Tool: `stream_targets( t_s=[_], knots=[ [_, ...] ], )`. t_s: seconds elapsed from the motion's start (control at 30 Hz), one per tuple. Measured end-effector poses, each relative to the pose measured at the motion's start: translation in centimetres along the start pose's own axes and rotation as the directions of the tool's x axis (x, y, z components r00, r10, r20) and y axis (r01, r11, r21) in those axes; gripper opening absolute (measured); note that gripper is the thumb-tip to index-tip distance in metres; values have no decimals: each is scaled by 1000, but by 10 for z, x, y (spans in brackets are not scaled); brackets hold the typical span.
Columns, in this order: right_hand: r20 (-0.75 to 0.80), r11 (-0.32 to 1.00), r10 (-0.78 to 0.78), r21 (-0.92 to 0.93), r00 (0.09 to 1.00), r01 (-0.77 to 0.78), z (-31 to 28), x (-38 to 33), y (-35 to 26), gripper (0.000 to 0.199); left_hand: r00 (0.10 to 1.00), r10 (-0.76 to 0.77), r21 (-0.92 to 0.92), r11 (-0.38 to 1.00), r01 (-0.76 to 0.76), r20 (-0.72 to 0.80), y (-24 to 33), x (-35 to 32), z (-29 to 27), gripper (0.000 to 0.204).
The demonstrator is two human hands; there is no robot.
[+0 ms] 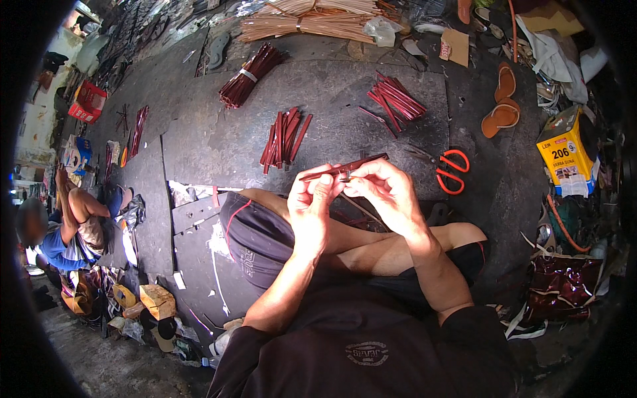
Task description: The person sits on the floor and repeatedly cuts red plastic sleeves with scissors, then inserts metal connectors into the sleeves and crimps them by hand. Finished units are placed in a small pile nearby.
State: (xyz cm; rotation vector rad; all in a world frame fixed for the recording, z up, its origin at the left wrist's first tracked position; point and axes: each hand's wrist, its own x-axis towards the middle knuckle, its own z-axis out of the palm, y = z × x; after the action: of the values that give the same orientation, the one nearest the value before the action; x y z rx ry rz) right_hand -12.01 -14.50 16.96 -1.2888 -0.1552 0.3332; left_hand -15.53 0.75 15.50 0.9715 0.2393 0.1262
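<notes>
In the head view, the dark red strip [338, 170] is in the air above the person's crossed legs, its right end tilted up; the left hand [309, 211] has thumb and fingers clamped on it, while the right hand [393, 198] has its fingertips drawn together at its underside, and whether they pinch the strip or only the small dark piece [344, 178] there I cannot tell. If the left pinch loosens, the strip could twist or slip; if the right fingertips part, the small piece could drop into the lap and be hard to find. The scissors [451, 172] lie just beyond the right hand, so a careless reach could brush the blades, and a sweeping forearm could scatter the loose middle pile [285, 138], which shows no tie. Counted: one strip in hand, one small piece, one pair of scissors near the right hand, one banded bundle [251, 75], one middle pile and one right-hand pile [397, 98] of red strips, two brown sandals [501, 118] and one yellow can [567, 156]. Strips within each pile overlap too much to count.
</notes>
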Motion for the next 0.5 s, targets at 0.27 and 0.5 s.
stream_targets(
  t_s=[0.27, 0.5],
  knots=[
    [45, 792, -298, -545, 954, 273, 7, -4, -13, 12, 986, 122, 192, 971, -142, 112, 3, 1, -7, 23],
    [8, 787, -364, -532, 931, 312, 9, -4, -8, 18, 974, 163, 114, 977, -181, 157, 1, 1, -3, 34]
  ],
)
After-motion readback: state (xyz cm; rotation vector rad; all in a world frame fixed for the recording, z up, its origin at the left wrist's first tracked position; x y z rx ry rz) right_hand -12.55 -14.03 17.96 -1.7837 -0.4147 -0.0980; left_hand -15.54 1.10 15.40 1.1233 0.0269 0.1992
